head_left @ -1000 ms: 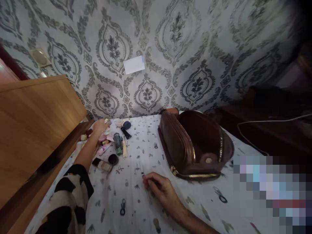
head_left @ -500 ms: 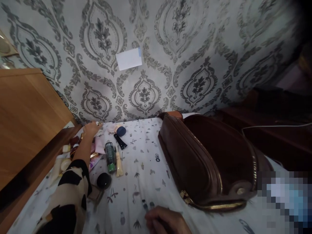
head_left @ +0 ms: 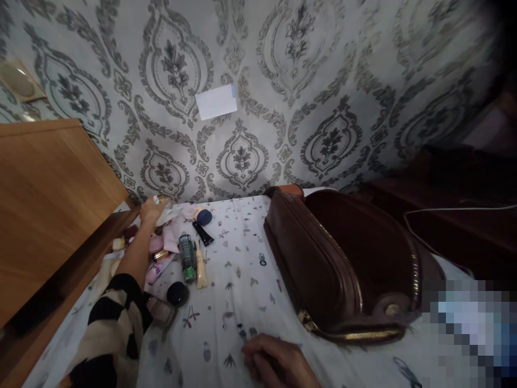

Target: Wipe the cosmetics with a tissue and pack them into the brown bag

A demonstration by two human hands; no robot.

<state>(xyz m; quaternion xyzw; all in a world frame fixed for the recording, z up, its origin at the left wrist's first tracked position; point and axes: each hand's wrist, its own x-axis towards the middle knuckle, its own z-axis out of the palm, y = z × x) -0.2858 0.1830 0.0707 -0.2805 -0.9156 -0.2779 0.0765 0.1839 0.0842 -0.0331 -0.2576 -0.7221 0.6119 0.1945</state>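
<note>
My left hand [head_left: 150, 210] reaches to the far left corner of the bed by the wall, its fingers closed on a small white item with a gold part [head_left: 159, 199]. Too little of that item shows to tell its kind. Under and beside this arm lie cosmetics: a pink tube [head_left: 170, 239], a green bottle [head_left: 187, 257], a cream-coloured tube [head_left: 201, 268], a black tube [head_left: 203, 234] and a round black-lidded jar [head_left: 177, 293]. Low in the middle, my right hand [head_left: 278, 358] rests near the sheet with curled fingers and nothing visible in them.
A dark brown bag [head_left: 307, 258] stands unzipped on the right of the patterned sheet [head_left: 234, 280]. Wooden furniture [head_left: 56, 199] borders the left side. Patterned wallpaper [head_left: 242, 145] with a white card [head_left: 217, 102] rises behind. A white cable [head_left: 456, 209] runs at far right.
My left hand has lifted slightly, and the white-and-gold item now shows more clearly in its fingers. The whole view has shifted a little. My right hand stays nearly in place.
</note>
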